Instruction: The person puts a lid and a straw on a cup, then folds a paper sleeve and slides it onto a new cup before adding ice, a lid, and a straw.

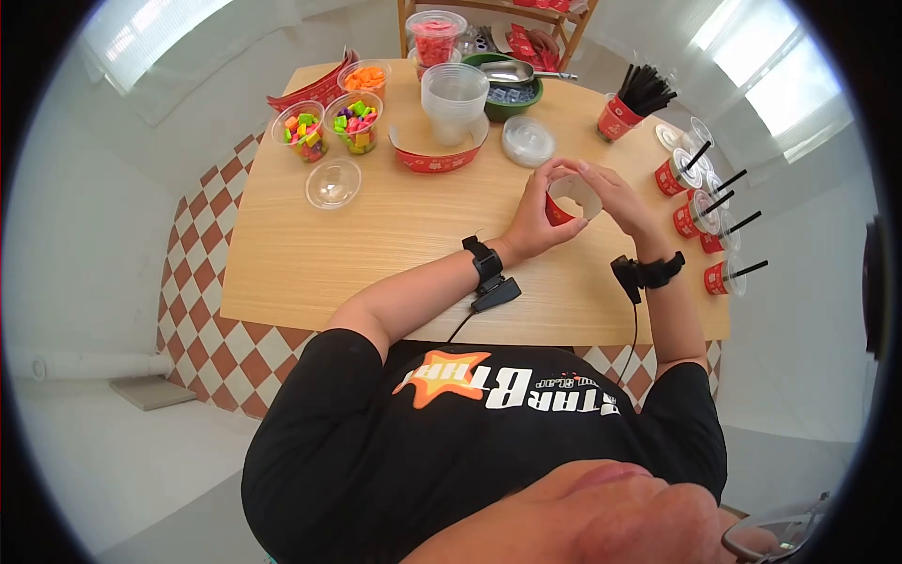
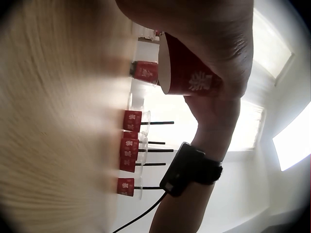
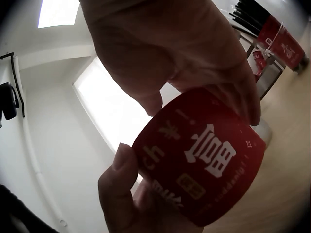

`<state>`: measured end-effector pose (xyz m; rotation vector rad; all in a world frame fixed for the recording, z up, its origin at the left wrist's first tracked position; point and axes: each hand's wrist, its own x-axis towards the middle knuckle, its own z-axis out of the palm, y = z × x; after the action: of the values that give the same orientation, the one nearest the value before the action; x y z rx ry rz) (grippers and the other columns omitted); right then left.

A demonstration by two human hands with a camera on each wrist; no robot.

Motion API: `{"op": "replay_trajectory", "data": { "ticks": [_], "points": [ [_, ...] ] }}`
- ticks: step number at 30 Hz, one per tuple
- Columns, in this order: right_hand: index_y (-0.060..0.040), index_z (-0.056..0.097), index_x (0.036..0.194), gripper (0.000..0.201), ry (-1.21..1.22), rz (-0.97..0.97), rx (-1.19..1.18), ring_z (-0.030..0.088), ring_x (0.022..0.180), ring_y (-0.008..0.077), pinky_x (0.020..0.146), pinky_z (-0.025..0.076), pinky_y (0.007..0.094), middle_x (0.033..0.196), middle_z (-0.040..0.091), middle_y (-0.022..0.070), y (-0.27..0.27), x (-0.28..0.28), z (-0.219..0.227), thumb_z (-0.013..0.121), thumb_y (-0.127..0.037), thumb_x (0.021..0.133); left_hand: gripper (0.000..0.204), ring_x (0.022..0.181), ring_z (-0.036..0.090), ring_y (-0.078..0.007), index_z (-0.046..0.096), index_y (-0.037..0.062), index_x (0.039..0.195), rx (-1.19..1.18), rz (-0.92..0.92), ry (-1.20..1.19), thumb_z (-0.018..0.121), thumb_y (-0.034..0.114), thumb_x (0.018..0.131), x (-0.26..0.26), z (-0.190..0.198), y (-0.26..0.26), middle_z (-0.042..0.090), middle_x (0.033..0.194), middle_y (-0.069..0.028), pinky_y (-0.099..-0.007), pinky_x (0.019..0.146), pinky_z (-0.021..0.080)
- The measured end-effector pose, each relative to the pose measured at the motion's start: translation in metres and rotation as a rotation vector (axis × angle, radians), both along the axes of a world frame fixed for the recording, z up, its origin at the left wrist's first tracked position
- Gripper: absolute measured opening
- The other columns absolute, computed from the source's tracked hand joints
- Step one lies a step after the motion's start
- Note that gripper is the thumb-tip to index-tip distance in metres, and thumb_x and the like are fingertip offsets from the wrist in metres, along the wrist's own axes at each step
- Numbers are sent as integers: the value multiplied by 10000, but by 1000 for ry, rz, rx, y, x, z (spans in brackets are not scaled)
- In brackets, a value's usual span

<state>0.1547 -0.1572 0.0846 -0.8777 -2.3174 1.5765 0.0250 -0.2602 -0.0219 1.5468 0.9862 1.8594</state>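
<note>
A red paper cup sleeve [image 1: 557, 213] with a white inside and white lettering is held between both hands over the table's right half. My left hand [image 1: 536, 224] grips its near left side, thumb along the lower rim. Curving round its far right side is my right hand [image 1: 615, 195], whose fingers meet the left ones at the top. In the right wrist view the sleeve [image 3: 209, 150] is opened into a ring, with the right hand [image 3: 180, 48] above and the left hand [image 3: 121, 187] below. The left wrist view has its red side [image 2: 189, 73] partly covered by the left hand [image 2: 204, 34].
Stacked clear cups [image 1: 453, 99] stand behind a red sleeve stack [image 1: 439, 162]. Round lids [image 1: 528, 141] lie beside them. Cups of colourful pieces [image 1: 355, 122] are at left. A straw holder [image 1: 617, 119] and several sleeved cups with straws [image 1: 695, 214] line the right side.
</note>
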Motion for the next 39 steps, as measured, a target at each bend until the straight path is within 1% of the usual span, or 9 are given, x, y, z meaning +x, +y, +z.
{"op": "replay_trajectory", "data": {
  "ticks": [8,10,11,12,15,19,24,27,39],
  "points": [
    [7,590,1296,464,315,-162,-437,598,1090,131,942,475,279,1174,649,77,-38,64,-25,442,-363,1057,951,1276,463,-279,238,39,1475,100,-168,189,804,173,724,8,21,-17,432,1344,-163,-423,1112,356],
    [17,556,1331,441,389,-56,-514,591,1122,152,974,474,311,1211,635,87,-44,75,-26,511,-303,1032,939,1266,474,-294,253,36,1476,92,-179,221,800,197,730,4,35,-27,439,1356,-171,-427,1106,360],
    [17,556,1331,441,404,-63,-524,591,1122,152,974,474,311,1211,635,87,-45,79,-27,511,-303,1032,854,1249,485,-314,320,29,1460,138,-80,423,779,223,766,1,46,-34,453,1367,-180,-431,1091,372],
    [12,538,1351,441,425,-41,-370,582,1151,164,1001,463,322,1246,618,91,-47,82,-29,566,-249,997,775,1231,496,-333,387,22,1444,184,21,621,757,249,802,0,53,-39,467,1378,-189,-434,1075,384],
    [3,523,1369,491,509,-17,-98,563,1200,186,1047,439,338,1307,585,97,-57,86,-31,658,-149,921,567,1229,510,-341,511,35,1398,36,-26,634,672,235,893,-2,56,-43,502,1390,-179,-424,1068,375],
    [-6,527,1365,564,533,-42,211,543,1239,204,1083,415,358,1347,559,110,-68,87,-28,729,-86,845,487,1224,518,-330,574,34,1345,-40,-17,681,675,206,901,-4,72,-50,531,1365,-190,-401,1053,392],
    [-14,526,1360,597,545,5,205,534,1253,212,1092,414,374,1348,556,106,-75,88,-25,765,-85,817,606,1182,538,-303,575,41,1332,-160,-115,711,791,209,792,-14,97,-60,559,1280,-168,-377,1006,433],
    [-16,523,1357,611,577,24,162,522,1267,219,1099,412,384,1355,540,101,-76,88,-32,780,-79,806,649,1141,545,-291,577,40,1323,-102,-52,732,822,215,748,-17,99,-63,560,1230,-151,-375,992,436],
    [-37,519,1350,622,601,24,119,486,1301,244,1113,411,393,1362,497,109,-88,92,-32,782,-50,786,705,1109,549,-270,576,54,1333,-67,-46,715,858,228,710,-13,96,-69,561,1221,-135,-364,968,437]
  ]
}}
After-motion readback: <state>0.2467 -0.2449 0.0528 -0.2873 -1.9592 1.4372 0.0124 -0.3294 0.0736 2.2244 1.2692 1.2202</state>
